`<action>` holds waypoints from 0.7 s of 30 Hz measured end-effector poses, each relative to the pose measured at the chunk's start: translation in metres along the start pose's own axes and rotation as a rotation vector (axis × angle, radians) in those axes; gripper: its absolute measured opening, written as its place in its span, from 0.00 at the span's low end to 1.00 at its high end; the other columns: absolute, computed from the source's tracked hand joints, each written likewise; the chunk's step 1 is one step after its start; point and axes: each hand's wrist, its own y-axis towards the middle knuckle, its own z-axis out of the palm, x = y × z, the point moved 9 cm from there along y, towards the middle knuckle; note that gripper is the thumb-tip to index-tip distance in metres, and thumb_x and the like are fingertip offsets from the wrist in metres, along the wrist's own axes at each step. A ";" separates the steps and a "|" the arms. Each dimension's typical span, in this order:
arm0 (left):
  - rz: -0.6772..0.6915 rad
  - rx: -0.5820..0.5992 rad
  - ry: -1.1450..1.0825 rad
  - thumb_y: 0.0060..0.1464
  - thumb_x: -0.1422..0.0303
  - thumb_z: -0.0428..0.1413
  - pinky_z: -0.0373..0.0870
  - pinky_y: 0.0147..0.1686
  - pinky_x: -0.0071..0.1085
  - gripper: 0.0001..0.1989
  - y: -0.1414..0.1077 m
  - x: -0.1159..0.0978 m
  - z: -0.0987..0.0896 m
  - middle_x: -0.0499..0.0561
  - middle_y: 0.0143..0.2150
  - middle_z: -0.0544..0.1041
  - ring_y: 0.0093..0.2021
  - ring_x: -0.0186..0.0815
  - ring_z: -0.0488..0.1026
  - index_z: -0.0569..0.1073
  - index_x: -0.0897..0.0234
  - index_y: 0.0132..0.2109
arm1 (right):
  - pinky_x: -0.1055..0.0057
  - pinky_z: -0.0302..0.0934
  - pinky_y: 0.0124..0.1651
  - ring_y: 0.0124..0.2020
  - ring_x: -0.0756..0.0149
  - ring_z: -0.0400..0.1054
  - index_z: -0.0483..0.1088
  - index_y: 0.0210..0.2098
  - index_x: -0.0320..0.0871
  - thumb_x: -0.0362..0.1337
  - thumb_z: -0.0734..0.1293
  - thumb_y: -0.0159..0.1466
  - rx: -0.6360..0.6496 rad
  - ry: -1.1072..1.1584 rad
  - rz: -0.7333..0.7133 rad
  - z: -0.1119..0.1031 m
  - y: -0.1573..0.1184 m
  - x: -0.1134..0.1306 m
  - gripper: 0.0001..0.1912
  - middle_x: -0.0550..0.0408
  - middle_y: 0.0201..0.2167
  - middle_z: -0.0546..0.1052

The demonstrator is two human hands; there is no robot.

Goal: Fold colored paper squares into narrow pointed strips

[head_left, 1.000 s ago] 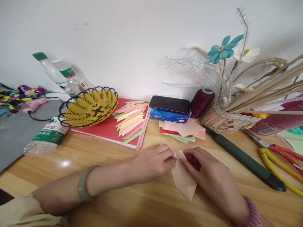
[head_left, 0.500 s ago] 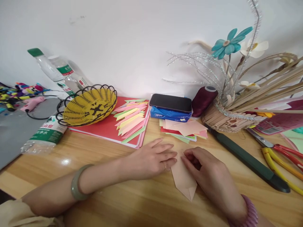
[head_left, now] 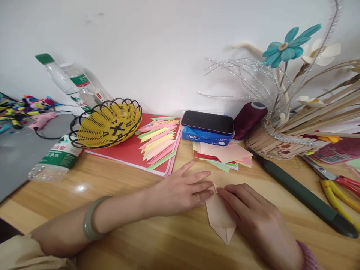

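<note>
Resting across the upper left edge of the folded paper, here's the left hand in the head view — fingers fanned apart, gripping nothing, the lower ones against the sheet. Over on the other side, the right hand has its fingers bunched together, tips right at the paper's upper right edge; pinching or merely pressing, I can't tell. The paper lies flat on the counter between the two, its pointed end towards the person.

This looks like lining up a fold at the far end, and the next move calls for a steady left hand and a firm run along the crease.

Now the surface: pale, wood-grained, a bright glare spot at left. Beyond the hands sits a stack of loose paper, with a blue packet behind carrying a phone. Left of those, folded strips lie on red sheets, a yellow basket beside them. Out right — a dark green tool and red-handled scissors. A plain white wall backs it all.
</note>
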 end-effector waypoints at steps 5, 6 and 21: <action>-0.014 0.026 0.004 0.63 0.72 0.45 0.45 0.61 0.52 0.14 0.001 -0.001 -0.002 0.50 0.55 0.70 0.62 0.41 0.55 0.66 0.66 0.54 | 0.67 0.63 0.35 0.35 0.63 0.66 0.67 0.43 0.34 0.31 0.50 0.68 0.016 -0.016 -0.028 0.004 -0.002 0.003 0.16 0.46 0.34 0.71; -0.019 0.031 0.002 0.64 0.71 0.45 0.46 0.61 0.52 0.14 0.002 -0.002 -0.003 0.50 0.55 0.70 0.62 0.41 0.56 0.66 0.66 0.54 | 0.67 0.64 0.35 0.35 0.63 0.66 0.67 0.43 0.34 0.31 0.50 0.68 0.013 -0.023 -0.039 0.004 -0.002 0.004 0.17 0.46 0.34 0.72; -0.108 0.085 0.099 0.63 0.63 0.45 0.52 0.59 0.49 0.18 0.005 -0.016 -0.002 0.58 0.54 0.69 0.62 0.43 0.54 0.68 0.72 0.52 | 0.67 0.67 0.33 0.33 0.64 0.67 0.69 0.43 0.37 0.32 0.51 0.67 -0.002 0.013 -0.072 -0.003 0.001 0.006 0.16 0.47 0.33 0.73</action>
